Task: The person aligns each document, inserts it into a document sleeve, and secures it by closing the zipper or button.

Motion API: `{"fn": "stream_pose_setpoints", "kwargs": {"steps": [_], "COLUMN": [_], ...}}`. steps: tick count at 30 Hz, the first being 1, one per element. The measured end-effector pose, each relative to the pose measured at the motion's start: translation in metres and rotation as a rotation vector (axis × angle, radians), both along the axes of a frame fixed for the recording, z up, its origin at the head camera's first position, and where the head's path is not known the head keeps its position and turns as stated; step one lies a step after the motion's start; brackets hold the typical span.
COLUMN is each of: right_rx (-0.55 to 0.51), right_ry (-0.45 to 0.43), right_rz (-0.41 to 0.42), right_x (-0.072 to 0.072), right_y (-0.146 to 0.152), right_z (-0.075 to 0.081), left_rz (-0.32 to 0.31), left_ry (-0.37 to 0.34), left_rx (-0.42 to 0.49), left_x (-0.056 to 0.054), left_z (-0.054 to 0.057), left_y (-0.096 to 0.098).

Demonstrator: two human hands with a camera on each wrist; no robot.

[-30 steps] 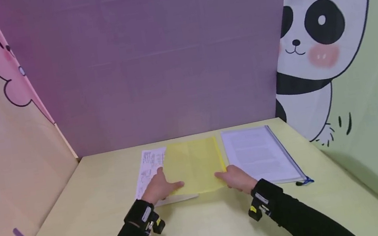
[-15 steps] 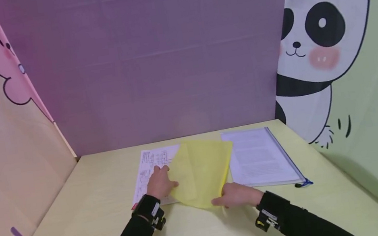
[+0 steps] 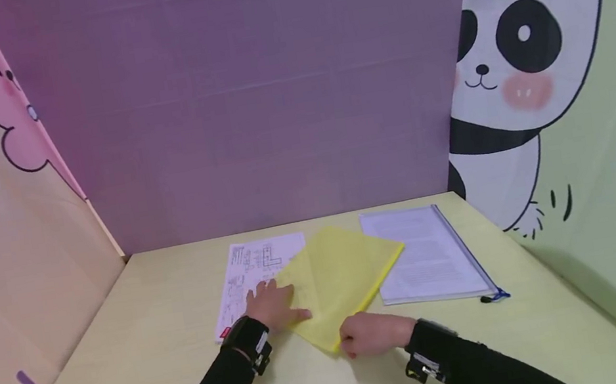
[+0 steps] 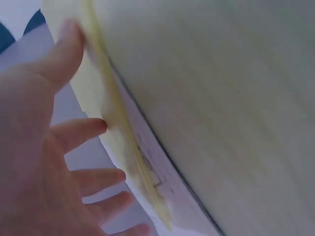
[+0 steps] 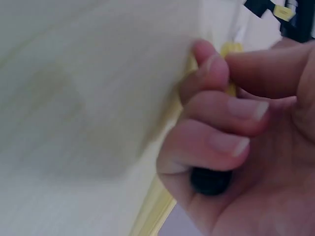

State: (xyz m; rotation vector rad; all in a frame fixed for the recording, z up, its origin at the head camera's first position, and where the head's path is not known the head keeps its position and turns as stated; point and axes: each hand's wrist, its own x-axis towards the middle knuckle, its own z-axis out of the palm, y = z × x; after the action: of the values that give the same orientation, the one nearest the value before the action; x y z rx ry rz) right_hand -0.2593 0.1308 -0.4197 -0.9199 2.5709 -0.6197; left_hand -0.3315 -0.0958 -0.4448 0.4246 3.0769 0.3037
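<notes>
A translucent yellow file pouch [image 3: 338,274] lies turned at an angle on the table, partly over a printed sheet [image 3: 258,259]. My left hand [image 3: 274,304] rests on its left edge with the fingers spread; the left wrist view shows the thumb and straight fingertips [image 4: 93,129] along that edge. At the near corner my right hand [image 3: 372,332] pinches the yellow pouch between thumb and curled fingers. A small dark round piece [image 5: 210,181] shows under the curled fingers in the right wrist view. The right hand hides the corner in the head view.
A clear file pouch [image 3: 425,254] with printed pages lies at the right, with a dark blue strip along its edge and a blue cord [image 3: 498,295] at its corner. The table [image 3: 129,351] meets a purple wall [image 3: 271,104] behind and patterned walls at both sides.
The yellow pouch has turned; its near right corner came toward me and leftward with my right hand. More of the printed sheet shows. My left hand moved slightly right, fingers spread.
</notes>
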Motion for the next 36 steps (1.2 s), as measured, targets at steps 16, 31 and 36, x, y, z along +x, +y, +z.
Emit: {"fn": "stream_pose_setpoints", "kwargs": {"steps": [16, 31, 36], "right_rx": [0.233, 0.358, 0.318], "right_ry": [0.265, 0.385, 0.389], "right_rz": [0.001, 0.024, 0.034], "right_x": [-0.015, -0.014, -0.014], "right_y": [-0.05, -0.063, -0.06], "right_z": [-0.015, -0.02, -0.018], "left_rz": [-0.181, -0.231, -0.251], "left_ry": [-0.267, -0.395, -0.357], "left_rx": [0.066, 0.067, 0.045], "left_x": [0.02, 0.006, 0.005], "left_z": [0.022, 0.03, 0.03], "left_y": [0.012, -0.001, -0.001]}}
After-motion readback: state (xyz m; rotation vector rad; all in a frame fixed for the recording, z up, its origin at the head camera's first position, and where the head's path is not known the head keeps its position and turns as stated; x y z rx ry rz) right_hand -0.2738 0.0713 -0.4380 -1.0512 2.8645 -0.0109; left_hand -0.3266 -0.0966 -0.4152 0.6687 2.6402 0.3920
